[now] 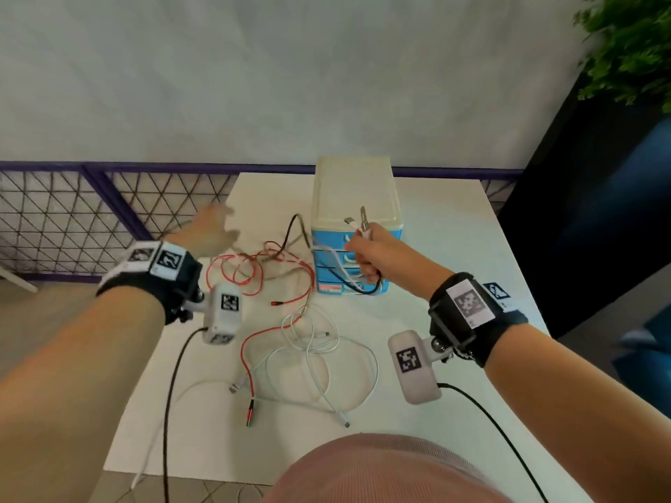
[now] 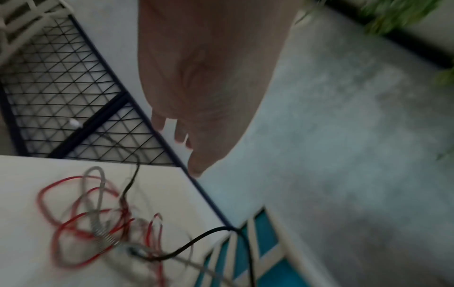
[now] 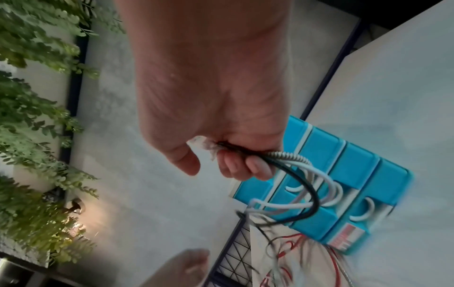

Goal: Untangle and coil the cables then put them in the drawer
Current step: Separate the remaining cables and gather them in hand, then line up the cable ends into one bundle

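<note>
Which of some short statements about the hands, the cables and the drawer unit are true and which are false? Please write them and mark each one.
1. The right hand grips a bunch of cable ends. True.
2. The left hand holds the red cable. False: it is open and holds nothing.
3. The drawer unit has blue drawers. True.
4. All cables are already coiled. False: the red cable and white cable lie loose on the table.
</note>
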Demonstrator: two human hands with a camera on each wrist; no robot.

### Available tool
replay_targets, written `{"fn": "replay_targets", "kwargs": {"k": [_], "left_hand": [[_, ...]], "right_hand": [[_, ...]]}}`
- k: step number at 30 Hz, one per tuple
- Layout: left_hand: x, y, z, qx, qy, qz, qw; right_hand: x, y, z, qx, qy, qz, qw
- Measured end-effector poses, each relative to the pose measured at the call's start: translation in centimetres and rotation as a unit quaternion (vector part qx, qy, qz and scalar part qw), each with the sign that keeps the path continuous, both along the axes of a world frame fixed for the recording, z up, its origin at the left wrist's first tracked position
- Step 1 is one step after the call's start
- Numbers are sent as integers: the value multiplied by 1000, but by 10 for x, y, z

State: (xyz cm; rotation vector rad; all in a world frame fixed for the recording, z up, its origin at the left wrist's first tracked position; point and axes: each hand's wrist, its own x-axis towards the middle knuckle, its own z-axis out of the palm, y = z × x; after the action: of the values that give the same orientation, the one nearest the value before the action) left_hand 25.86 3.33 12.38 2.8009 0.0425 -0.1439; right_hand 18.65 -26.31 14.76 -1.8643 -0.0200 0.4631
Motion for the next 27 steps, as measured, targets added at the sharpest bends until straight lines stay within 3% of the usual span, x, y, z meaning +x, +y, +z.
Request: {"fn": "replay_targets", "kwargs": {"k": [3, 6, 10, 15, 18, 23, 27], "left_hand": [[-27, -9, -35, -3, 138, -62, 989], [-57, -17, -62, 12, 270, -119, 955], [-87, -18, -108, 44, 323, -129, 937], [-111, -28, -138, 120, 298, -144, 936], [-108, -34, -135, 105, 279, -165, 940], [-91, -69, -77, 33, 158, -220, 962], [-75, -100, -21, 14, 59, -269, 961]], "right_hand": [[0, 2, -5, 36, 37, -23, 998], [-2, 1, -6, 13, 0, -5, 1000], [-5, -2, -5, 41, -30, 9, 999], [-4, 1, -1, 37, -47, 24, 998], [-3, 2, -1, 17, -60, 34, 997], [1, 11, -8, 3, -100, 5, 995], [7, 19, -10, 40, -119, -26, 992]]}}
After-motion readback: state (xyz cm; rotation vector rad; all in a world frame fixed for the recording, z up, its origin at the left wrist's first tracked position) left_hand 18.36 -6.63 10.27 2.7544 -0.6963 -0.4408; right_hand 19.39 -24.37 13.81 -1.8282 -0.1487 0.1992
